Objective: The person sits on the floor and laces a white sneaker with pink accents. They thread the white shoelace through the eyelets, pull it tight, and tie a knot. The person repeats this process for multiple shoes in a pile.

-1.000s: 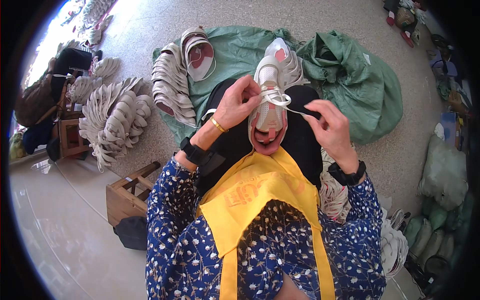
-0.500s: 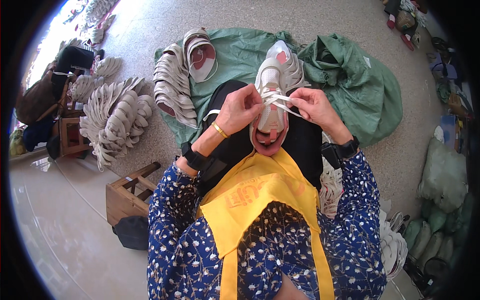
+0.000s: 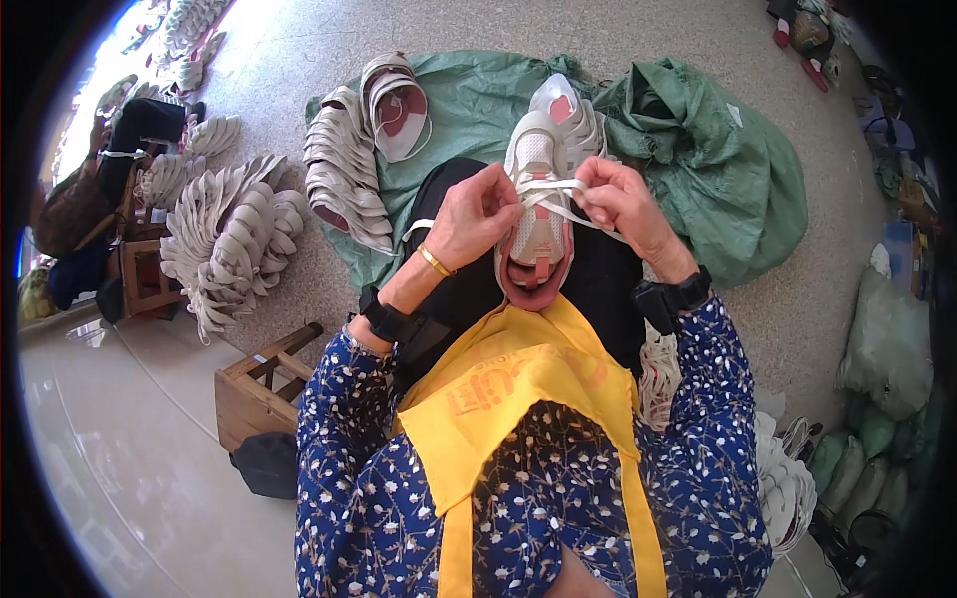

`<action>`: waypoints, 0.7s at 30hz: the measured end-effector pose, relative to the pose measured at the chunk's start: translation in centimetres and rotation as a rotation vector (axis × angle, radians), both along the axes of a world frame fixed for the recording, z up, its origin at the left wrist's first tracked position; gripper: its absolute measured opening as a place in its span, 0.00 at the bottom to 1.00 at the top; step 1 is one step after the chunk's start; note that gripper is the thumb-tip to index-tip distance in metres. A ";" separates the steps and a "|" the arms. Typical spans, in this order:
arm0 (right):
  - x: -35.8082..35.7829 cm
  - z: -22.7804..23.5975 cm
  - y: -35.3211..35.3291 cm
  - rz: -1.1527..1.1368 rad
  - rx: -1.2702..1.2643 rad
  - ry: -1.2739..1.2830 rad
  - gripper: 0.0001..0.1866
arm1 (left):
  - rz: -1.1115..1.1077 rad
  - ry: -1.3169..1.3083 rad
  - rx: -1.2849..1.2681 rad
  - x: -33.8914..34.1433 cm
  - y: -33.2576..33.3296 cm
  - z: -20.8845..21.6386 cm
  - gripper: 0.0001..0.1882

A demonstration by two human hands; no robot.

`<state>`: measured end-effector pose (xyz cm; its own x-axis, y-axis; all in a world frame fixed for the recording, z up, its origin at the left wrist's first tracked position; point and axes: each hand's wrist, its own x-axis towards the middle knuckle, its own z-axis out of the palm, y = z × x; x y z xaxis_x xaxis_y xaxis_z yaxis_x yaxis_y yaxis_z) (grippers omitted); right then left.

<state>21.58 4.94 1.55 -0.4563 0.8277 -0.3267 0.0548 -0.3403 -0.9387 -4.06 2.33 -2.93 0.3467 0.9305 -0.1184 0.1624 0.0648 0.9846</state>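
On my lap lies a white and pink sneaker upper (image 3: 536, 239), its pink-lined collar toward me and its toe pointing away. White shoelace (image 3: 546, 185) crosses over its tongue. My left hand (image 3: 473, 221) is closed in a pinch at the upper's left edge; the lace seems to run into the fingers, which partly cover it. At the right edge, my right hand (image 3: 620, 204) grips the lace between thumb and fingers and pulls it across the tongue. More pale uppers (image 3: 583, 135) lie nested just beyond the toe.
A green woven sack (image 3: 459, 100) lies ahead, bearing a row of stacked uppers (image 3: 344, 174) on its left. A bulging green sack (image 3: 733, 189) sits at right. Piled uppers (image 3: 234, 234) and a wooden stool (image 3: 261, 394) stand left. Pale bags (image 3: 882, 344) line the right side.
My right hand has moved slightly up and inward, drawing a lace strand over the tongue. My left hand stays nearly in place.
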 end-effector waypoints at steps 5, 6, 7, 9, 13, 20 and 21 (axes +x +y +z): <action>-1.5 -1.7 -1.0 -0.104 0.366 -0.273 0.14 | 0.045 -0.258 -0.103 0.4 0.2 -0.5 0.09; -1.4 -1.7 -0.8 -0.088 0.377 -0.353 0.16 | 0.053 -0.293 -0.166 0.3 0.3 0.1 0.09; -1.4 -1.8 -0.6 -0.072 0.387 -0.433 0.18 | 0.061 -0.329 -0.230 0.0 0.3 0.9 0.10; -1.6 -1.6 -0.4 -0.059 0.401 -0.490 0.18 | 0.075 -0.389 -0.300 -0.3 0.0 1.6 0.10; -2.2 -2.3 -0.2 -0.075 0.352 -0.408 0.18 | 0.080 -0.499 -0.344 -1.5 -0.9 2.5 0.11; -2.4 -1.3 -1.2 -0.104 0.408 -0.446 0.16 | 0.159 -0.619 -0.365 -8.0 -3.4 2.9 0.12; -2.5 -1.1 -1.3 -0.097 0.425 -0.473 0.16 | 0.210 -0.590 -0.346 -8.4 -3.9 2.7 0.12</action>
